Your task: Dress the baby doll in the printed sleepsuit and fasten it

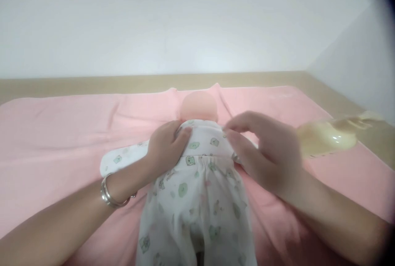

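White printed cloth covered the doll (197, 175), which was laid face down along the middle of the pink blanket (55, 134), its bare head (199, 107) pointing to twelve o'clock. The left hand (165, 148) was pressed flat, fingers together, on the doll's back at its nine o'clock side, beside the outstretched sleeve (120, 161). A silver bracelet (109, 194) was worn on that wrist. The right hand (262, 150) was held at three o'clock of the doll, its thumb and forefinger pinching the garment's edge near the shoulder. A pale yellow bottle (330, 136), blurred, was seen further out at three o'clock, beyond the right hand. A wooden border (92, 82) was seen at twelve o'clock beneath the white wall (197, 27).
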A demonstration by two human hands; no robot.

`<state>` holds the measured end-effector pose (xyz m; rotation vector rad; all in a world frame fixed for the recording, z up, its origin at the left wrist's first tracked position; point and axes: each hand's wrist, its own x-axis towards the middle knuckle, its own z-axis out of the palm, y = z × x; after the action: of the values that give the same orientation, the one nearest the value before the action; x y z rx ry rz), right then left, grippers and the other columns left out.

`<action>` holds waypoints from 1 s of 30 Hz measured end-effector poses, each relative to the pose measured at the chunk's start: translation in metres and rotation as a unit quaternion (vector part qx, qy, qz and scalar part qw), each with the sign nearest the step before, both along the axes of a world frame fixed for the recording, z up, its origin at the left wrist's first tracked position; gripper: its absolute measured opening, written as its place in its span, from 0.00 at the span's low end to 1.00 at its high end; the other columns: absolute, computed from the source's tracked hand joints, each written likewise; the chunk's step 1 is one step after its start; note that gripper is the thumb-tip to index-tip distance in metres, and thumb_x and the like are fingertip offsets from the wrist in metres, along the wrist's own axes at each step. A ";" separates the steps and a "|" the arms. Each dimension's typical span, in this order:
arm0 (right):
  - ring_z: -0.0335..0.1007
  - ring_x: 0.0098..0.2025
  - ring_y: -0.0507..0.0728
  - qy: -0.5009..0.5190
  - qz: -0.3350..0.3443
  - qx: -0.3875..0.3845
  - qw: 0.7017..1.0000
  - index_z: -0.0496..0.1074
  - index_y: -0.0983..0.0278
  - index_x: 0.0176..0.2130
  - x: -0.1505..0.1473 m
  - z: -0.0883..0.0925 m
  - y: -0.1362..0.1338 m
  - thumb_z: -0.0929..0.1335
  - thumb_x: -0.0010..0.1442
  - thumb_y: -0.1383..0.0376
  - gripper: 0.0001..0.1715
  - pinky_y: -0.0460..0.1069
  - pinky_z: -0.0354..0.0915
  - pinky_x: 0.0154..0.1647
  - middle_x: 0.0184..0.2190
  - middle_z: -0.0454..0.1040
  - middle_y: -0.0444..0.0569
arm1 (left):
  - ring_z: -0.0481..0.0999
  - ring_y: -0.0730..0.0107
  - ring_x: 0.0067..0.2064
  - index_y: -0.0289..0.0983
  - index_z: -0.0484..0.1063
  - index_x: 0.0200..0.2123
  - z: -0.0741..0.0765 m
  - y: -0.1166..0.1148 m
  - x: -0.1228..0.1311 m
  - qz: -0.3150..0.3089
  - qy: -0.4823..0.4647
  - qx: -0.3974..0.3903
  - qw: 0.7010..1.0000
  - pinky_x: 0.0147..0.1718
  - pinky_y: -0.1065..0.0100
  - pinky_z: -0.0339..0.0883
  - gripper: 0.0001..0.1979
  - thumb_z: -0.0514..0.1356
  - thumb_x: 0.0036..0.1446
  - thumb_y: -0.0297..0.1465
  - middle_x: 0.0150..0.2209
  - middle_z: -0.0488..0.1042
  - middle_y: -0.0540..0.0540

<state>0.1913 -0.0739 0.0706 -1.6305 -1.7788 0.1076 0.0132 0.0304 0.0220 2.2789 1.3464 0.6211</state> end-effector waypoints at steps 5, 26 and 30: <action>0.66 0.30 0.56 -0.082 -0.004 -0.184 0.979 0.68 0.62 0.29 0.008 -0.025 0.040 0.55 0.63 0.50 0.25 0.49 0.57 0.29 0.28 0.70 0.50 | 0.65 0.70 0.27 0.38 0.62 0.23 0.001 -0.002 -0.001 -0.008 0.012 0.024 1.000 0.26 0.68 0.56 0.19 0.45 0.61 0.42 0.25 0.68 0.51; 0.66 0.33 0.57 -0.152 0.000 -0.121 0.981 0.66 0.63 0.30 -0.011 -0.022 0.032 0.55 0.64 0.54 0.22 0.50 0.55 0.32 0.30 0.71 0.50 | 0.66 0.68 0.30 0.38 0.64 0.23 0.003 -0.006 -0.001 -0.023 0.037 0.079 0.996 0.30 0.66 0.57 0.20 0.43 0.63 0.39 0.26 0.69 0.48; 0.65 0.29 0.56 -0.112 0.011 -0.202 0.973 0.67 0.62 0.30 -0.005 -0.026 0.039 0.52 0.64 0.48 0.29 0.48 0.54 0.28 0.27 0.71 0.48 | 0.66 0.67 0.29 0.38 0.65 0.24 0.002 -0.004 -0.002 -0.037 0.043 0.083 0.995 0.30 0.66 0.57 0.20 0.42 0.63 0.39 0.26 0.69 0.49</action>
<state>0.1860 -0.0345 0.0441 -1.9712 -2.0460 0.3266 0.0112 0.0265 0.0236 2.5022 1.2862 0.6386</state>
